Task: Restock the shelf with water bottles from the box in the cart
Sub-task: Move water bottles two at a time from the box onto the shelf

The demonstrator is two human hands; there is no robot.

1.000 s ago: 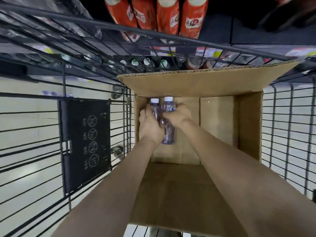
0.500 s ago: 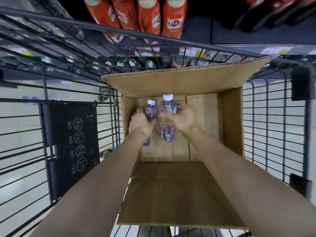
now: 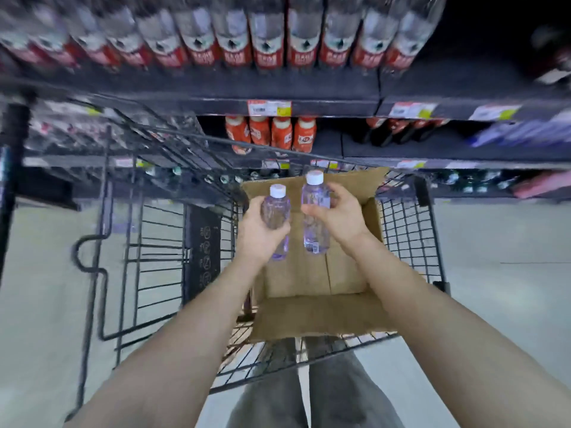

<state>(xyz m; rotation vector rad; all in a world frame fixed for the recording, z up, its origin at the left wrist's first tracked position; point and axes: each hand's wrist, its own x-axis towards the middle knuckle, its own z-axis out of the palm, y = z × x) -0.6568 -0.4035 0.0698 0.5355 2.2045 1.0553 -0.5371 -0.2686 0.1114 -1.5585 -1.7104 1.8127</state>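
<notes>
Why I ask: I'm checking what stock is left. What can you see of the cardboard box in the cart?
The cardboard box is plain brown corrugated board, open at the top, sitting in the wire cart. Its far flap stands open, and its near flap folds out toward the person. The visible floor, with a centre seam, is bare; the left arm hides its left edge. The left hand with the left bottle and the right hand with the right bottle are above it, apparently not touching it.

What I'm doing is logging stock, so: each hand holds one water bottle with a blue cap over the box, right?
Not quite: the head view shows white caps, not blue. Otherwise yes: the left hand holds the left bottle and the right hand the right bottle, over the box.
</notes>
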